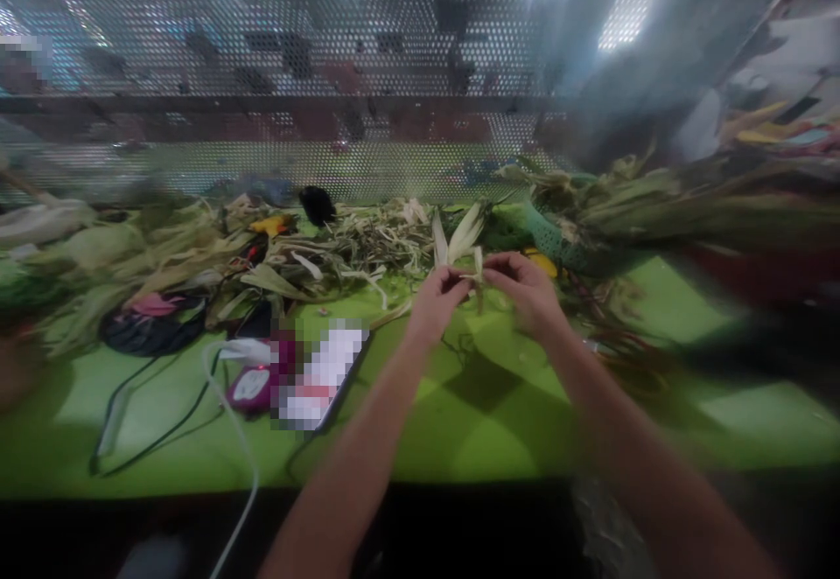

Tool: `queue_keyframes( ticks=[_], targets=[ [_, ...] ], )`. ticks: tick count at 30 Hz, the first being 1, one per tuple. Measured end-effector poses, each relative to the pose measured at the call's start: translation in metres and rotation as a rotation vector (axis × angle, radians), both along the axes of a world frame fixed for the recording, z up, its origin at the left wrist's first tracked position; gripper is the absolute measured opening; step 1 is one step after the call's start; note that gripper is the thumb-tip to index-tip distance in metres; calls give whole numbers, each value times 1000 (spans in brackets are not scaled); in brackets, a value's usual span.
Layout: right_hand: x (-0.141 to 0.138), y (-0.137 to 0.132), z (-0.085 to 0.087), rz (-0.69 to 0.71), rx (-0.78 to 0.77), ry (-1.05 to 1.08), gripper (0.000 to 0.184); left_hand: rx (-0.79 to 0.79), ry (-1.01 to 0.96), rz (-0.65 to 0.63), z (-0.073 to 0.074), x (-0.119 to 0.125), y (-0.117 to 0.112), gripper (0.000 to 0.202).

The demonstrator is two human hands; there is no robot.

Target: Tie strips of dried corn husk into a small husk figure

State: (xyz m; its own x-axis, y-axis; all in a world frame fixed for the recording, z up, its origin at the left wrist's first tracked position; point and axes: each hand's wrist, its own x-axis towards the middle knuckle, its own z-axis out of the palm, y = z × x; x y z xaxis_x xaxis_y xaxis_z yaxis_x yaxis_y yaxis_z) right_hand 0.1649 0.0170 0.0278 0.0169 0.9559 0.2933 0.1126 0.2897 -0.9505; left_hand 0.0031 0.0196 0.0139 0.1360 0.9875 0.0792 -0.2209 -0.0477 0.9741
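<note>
Both hands meet over the green table, a little right of centre. My left hand is closed, pinching the base of pale corn husk strips that fan upward. My right hand is closed on the same bunch from the right side, fingers curled around it. The frame is blurred by motion, so the finer finger positions are unclear.
Heaps of green and dry corn husks line the back of the table. A green mesh basket lies at the right among the leaves. A phone, a pink device and cables lie at front left. A perforated metal wall stands behind.
</note>
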Motion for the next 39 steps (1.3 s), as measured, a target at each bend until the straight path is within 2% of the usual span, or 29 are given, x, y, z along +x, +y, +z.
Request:
queue_keyframes(
  ticks=[4, 10, 17, 22, 26, 29, 35, 39],
  targets=[
    [-1, 1, 1, -56, -18, -48, 24, 4, 15, -47, 3, 2, -3, 19],
    [0, 0, 4, -5, -76, -47, 26, -31, 35, -129, 0, 1, -3, 22],
    [-7, 1, -5, -117, -24, 2, 24, -15, 71, -229, 1, -3, -4, 23],
    [-4, 2, -4, -95, -35, -20, 25, 6, 96, -171, 4, -3, -3, 22],
    [-2, 1, 1, 35, -59, -67, 27, -35, -2, -70, -2, -5, 3, 29],
    [-3, 0, 1, 96, -91, -132, 26, -64, -50, -64, -7, -7, 7, 33],
    [-5, 1, -3, 32, -48, -142, 19, -38, -19, -121, -4, -6, 5, 32],
    [-6, 1, -3, -2, -17, -185, 16, -46, -34, -112, 0, -3, 3, 31]
  ],
)
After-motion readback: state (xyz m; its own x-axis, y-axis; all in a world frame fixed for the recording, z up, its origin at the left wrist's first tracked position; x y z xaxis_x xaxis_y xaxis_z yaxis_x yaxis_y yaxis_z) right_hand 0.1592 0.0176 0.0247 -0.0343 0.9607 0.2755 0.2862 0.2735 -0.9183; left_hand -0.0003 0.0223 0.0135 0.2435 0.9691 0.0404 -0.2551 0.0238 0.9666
